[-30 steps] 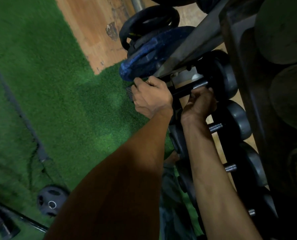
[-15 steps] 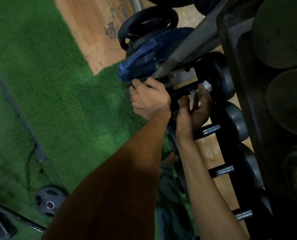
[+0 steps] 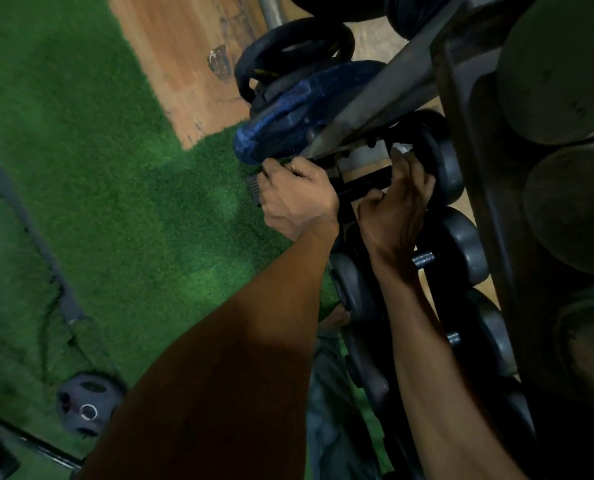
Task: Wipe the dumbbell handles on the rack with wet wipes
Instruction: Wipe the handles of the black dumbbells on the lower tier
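Right hand back gripping dumbbell handle, wipe now mostly hidden

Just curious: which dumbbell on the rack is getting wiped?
The farthest dumbbell in the row: the right hand wraps its dark handle; nearer dumbbells' handles show bare.

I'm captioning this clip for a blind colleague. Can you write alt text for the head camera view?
The right hand wraps a white wet wipe around a dark dumbbell handle on the rack, while the left hand grips the dumbbell's near end. Green turf lies below.
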Motion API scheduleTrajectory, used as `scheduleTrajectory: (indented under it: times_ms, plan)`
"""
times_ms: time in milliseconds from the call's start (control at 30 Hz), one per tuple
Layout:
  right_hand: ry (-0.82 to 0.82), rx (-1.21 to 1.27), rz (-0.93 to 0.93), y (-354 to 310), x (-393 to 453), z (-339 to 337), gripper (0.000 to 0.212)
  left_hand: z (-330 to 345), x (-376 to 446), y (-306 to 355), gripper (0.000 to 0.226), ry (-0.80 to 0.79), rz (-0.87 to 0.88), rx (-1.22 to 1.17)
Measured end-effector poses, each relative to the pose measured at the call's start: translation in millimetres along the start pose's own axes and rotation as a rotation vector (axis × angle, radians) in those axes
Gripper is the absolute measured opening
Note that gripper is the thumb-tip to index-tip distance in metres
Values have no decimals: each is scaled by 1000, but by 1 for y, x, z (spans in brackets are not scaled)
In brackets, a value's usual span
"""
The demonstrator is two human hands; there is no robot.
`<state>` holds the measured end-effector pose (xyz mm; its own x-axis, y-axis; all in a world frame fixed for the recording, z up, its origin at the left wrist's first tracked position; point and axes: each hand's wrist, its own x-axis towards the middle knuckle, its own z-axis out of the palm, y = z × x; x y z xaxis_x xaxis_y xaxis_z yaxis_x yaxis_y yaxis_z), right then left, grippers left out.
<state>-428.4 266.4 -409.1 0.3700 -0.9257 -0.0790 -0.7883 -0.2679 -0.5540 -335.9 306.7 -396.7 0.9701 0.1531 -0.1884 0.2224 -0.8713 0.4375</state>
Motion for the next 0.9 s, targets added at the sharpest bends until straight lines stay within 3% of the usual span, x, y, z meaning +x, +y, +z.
scheduleTrajectory:
  times_ms: [133, 200, 267, 400, 500, 600, 667, 800, 900]
  plan:
    - [-11, -380, -34, 5, -9, -3, 78, -2, 0, 0, 32, -13, 15, -6]
    - [-25, -447, -59, 10, -15, -4, 80, -1, 0, -2, 32, -12, 18, -10]
    - [-31, -398, -94, 14, -17, -6, 76, -1, 1, -1, 32, -8, 18, -18]
    - [-43, -50, -165, 7, -25, -7, 55, -2, 0, -2, 33, -9, 16, -14]
    - [-28, 78, -103, 8, -18, -7, 56, -2, -1, 0, 32, -17, 13, -14]
    - [58, 164, -30, 15, -7, -5, 42, -2, 0, -1, 33, -1, 21, -9]
    - [64, 115, -77, 14, -6, -6, 41, -1, 0, -2, 32, -1, 19, -8]
    - [29, -220, -112, 12, -6, -8, 48, -1, 0, -1, 31, 4, 22, -11]
    - [-53, -264, -71, 14, -7, -6, 58, 0, 0, -1, 32, 16, 28, -12]
